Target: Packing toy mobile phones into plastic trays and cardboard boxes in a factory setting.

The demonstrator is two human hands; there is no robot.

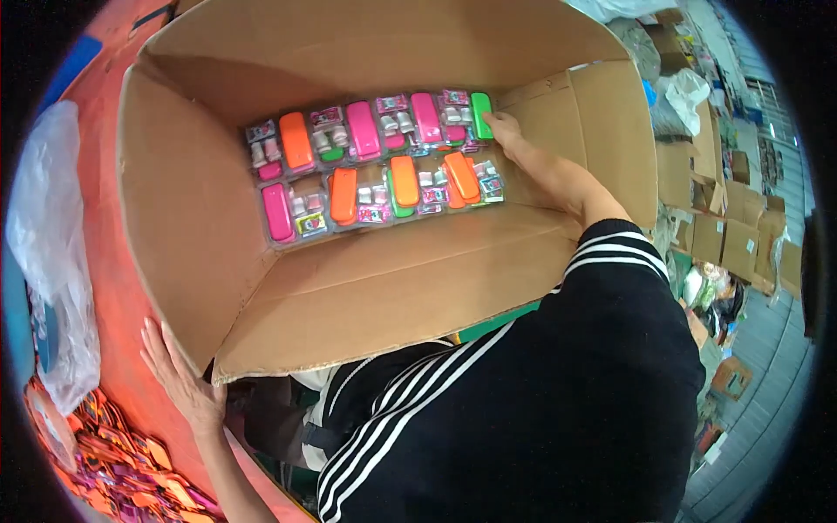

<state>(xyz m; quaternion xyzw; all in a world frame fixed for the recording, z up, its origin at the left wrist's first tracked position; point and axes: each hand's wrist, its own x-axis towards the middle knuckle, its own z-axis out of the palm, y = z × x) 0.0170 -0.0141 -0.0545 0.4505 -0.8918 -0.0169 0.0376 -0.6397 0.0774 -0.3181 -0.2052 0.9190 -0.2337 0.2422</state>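
A deep cardboard box (392, 283) stands open in front of me. On its bottom lie two rows of see-through plastic packs (375, 207), each with a rounded oblong case in orange, pink or green and small whitish pieces beside it. My right hand (506, 129) reaches inside to the far right end of the back row. Its fingers are closed at the edge of a pack with a green case (481, 116); the fingertips are partly hidden. Outside the box, at its near left corner, my left hand (181, 376) lies with fingers stretched out against the cardboard, holding nothing.
The box sits by a red-orange surface (118, 261). On the left are a translucent plastic bag (54, 227) and a heap of orange and purple pieces (131, 462). Several cardboard cartons (741, 248) and plastic bags (684, 100) are stacked at the right over a grey floor (767, 375).
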